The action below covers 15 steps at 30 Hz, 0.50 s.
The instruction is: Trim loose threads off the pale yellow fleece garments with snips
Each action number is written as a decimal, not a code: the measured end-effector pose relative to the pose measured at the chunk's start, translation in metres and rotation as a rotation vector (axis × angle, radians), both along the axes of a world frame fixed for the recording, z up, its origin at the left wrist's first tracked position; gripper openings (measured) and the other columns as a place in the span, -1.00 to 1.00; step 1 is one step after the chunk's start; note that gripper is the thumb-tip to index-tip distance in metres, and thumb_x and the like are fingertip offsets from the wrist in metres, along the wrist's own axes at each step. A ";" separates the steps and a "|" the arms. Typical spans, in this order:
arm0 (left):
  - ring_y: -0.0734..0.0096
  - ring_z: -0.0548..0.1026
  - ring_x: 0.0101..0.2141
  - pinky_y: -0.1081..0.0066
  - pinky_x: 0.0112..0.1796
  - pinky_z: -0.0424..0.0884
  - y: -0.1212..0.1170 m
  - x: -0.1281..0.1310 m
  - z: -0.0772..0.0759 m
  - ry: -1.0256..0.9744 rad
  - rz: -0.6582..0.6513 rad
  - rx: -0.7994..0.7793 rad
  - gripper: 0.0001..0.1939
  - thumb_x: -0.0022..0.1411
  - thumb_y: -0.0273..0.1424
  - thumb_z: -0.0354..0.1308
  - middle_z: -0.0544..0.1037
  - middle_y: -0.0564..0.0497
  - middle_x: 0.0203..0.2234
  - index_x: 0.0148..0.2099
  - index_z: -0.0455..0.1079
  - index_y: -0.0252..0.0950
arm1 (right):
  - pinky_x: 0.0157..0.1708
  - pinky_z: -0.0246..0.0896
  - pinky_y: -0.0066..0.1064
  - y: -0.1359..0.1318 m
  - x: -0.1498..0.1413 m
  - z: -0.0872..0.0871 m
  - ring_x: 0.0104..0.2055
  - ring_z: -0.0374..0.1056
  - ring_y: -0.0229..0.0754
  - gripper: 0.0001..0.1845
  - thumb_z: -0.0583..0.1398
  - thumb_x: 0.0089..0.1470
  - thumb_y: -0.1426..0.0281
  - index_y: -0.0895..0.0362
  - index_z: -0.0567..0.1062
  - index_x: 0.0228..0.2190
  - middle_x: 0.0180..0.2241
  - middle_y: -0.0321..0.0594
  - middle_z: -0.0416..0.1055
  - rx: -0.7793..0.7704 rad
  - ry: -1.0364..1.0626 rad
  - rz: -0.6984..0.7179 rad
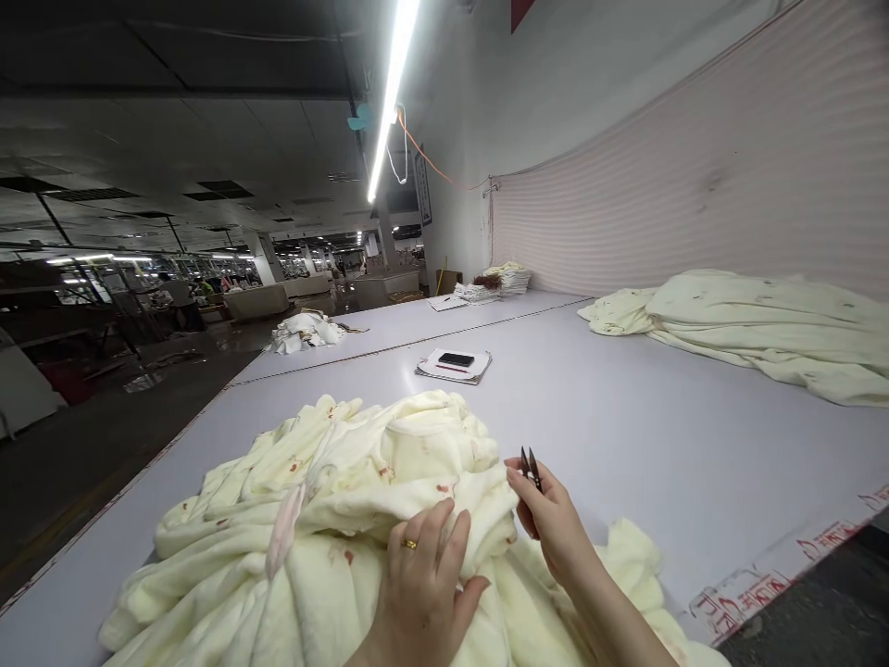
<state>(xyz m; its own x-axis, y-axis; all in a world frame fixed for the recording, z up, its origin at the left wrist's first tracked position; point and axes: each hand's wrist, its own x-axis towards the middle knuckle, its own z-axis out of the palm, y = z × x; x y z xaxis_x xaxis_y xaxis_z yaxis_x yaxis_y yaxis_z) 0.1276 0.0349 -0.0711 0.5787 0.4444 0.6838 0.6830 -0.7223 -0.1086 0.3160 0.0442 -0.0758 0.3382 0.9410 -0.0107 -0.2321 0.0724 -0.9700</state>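
A: What occupies the left?

B: Cream printed fleece (333,505), heaped on the worktop (597,417); a pale pink strip (283,535) crosses it, long axis running one to seven o'clock.

A: And centre to right?

B: The left hand (425,570) lies on the fleece, fingers slightly spread. At its two o'clock, the right hand (548,505) has its fingers closed around thread snips (534,467), blades parted, pointing towards eleven. The fleece's upper right fold lies at nine o'clock from these fingertips, the right hand nearer.

A: What is obscured?

B: The snips' handles; whether the right fingertips also pinch fleece cannot be told. The heap's near side is cut off.
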 end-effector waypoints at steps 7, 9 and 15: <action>0.09 0.30 0.09 0.03 0.08 0.03 -0.005 0.005 0.004 -0.158 -0.064 -0.096 -0.79 0.13 -0.59 -0.03 0.43 -0.11 0.04 -0.26 0.36 -0.24 | -0.71 -0.24 -0.52 -0.021 -0.010 0.023 -0.73 -0.10 -0.37 -0.57 0.18 -0.02 0.08 0.09 0.36 -0.18 -0.77 -0.54 -0.01 -0.002 -0.012 0.029; 0.12 0.40 -0.04 0.11 -0.01 0.20 -0.006 0.000 0.009 -0.199 -0.154 -0.329 -0.84 0.16 -0.52 -0.05 0.49 -0.14 -0.08 -0.27 0.33 -0.25 | -0.72 -0.23 -0.52 -0.024 -0.011 0.025 -0.73 -0.10 -0.38 -0.56 0.18 -0.03 0.07 0.09 0.37 -0.19 -0.77 -0.52 0.03 -0.002 -0.052 0.033; 0.40 0.28 -0.47 0.45 -0.41 0.26 -0.021 -0.050 0.029 -0.472 -0.075 -1.234 -0.64 0.24 -0.11 -0.14 0.24 0.10 -0.57 -0.49 0.11 -0.24 | -0.71 -0.11 -0.51 -0.022 -0.004 0.020 -0.69 0.00 -0.36 -0.58 0.09 0.07 0.02 0.09 0.42 -0.23 -0.58 -0.32 0.41 -0.009 -0.249 0.210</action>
<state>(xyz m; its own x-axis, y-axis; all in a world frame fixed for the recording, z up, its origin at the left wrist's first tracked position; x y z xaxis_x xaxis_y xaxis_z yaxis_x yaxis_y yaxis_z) 0.0774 0.0142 -0.0419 0.4489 0.8936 -0.0022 0.4279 -0.2128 0.8784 0.3118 0.0222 -0.0562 0.1302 0.9907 0.0394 0.0032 0.0393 -0.9992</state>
